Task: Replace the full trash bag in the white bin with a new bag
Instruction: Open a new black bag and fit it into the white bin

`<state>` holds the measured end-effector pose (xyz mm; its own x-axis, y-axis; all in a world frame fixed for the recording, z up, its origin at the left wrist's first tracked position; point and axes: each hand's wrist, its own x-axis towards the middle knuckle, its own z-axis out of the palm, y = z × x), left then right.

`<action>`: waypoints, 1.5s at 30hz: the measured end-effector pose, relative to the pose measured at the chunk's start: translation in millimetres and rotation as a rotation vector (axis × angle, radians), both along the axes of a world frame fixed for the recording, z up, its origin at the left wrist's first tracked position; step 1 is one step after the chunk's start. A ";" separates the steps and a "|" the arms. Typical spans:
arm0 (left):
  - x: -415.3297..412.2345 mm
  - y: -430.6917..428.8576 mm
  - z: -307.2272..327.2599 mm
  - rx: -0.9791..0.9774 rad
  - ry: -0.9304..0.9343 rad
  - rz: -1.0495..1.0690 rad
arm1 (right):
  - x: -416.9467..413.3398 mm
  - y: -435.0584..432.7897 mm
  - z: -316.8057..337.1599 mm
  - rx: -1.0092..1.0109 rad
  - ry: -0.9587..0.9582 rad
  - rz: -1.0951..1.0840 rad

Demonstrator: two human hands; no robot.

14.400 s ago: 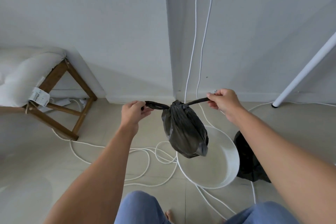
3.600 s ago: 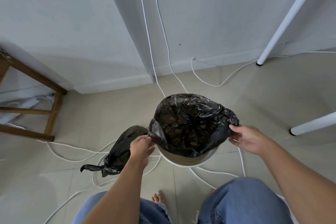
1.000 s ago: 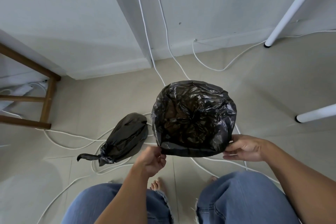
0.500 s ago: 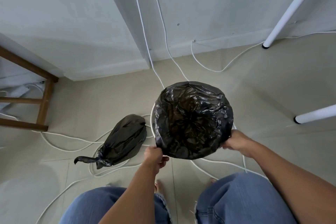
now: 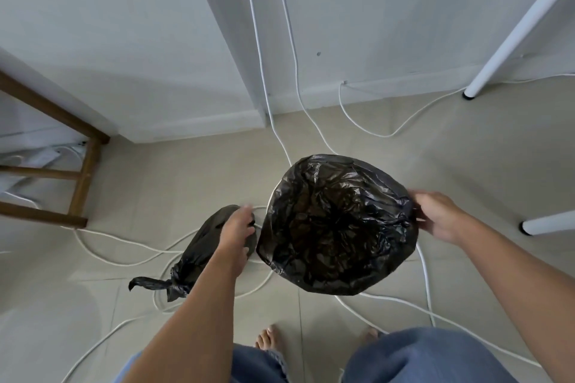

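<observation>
Now the left hand [image 5: 236,233] hangs loose beside the tied full bag [image 5: 202,246], the right hand [image 5: 441,214] open-fingered at the fold of the new bag [image 5: 336,227]: best smooth that overhang down evenly all round.

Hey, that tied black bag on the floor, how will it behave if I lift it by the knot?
The tied bag will probably sag and swing, since its thin plastic lies crumpled and slumped. It looks small, so it is likely light. The twisted tail should give a decent grip.
</observation>
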<state>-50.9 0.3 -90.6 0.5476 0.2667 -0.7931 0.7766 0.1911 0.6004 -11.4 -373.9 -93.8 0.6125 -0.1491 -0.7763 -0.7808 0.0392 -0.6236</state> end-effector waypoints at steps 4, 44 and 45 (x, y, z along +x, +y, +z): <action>20.6 -18.2 -4.0 0.312 -0.137 -0.295 | 4.8 14.6 2.6 -0.045 -0.004 0.135; 92.4 -10.8 -38.1 0.314 0.057 -0.437 | 46.1 27.6 -40.4 -0.292 -0.004 0.291; 93.4 -11.0 -35.0 0.337 0.057 -0.411 | 47.3 27.8 -38.1 -0.292 -0.016 0.287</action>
<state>42.4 -10.7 -125.6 0.6187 0.2843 -0.7324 0.7803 -0.3313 0.5305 35.9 -346.2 -131.9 0.6727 -0.1830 -0.7170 -0.7245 -0.3595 -0.5880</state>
